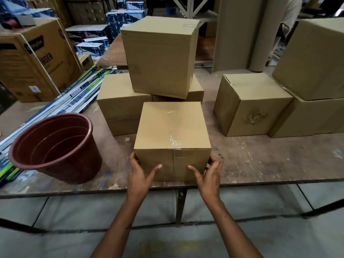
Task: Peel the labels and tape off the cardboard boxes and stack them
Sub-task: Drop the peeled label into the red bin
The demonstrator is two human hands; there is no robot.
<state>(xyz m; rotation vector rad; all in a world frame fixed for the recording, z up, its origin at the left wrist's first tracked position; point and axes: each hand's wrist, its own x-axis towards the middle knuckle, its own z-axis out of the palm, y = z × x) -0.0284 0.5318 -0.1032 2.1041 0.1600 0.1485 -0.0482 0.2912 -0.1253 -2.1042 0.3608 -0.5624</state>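
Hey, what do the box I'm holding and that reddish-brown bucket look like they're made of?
Box: looks like plain brown cardboard, matte, with folded edges and a glossy strip of clear tape catching light on top. Bucket: probably moulded plastic, judging by its smooth, slightly shiny wall and ridged inside.

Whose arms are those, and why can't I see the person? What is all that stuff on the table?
No machine here: the camera sits on a person's head, looking forward and down, so you see only their arms. The left hand and the right hand hold a small cardboard box by its sides, thumbs on its front. Shiny clear tape is still stuck on its top. It stands at the near edge of a worn wooden table. Behind it are stacked boxes, with more boxes to the right. On the left stands a reddish-brown plastic pot.
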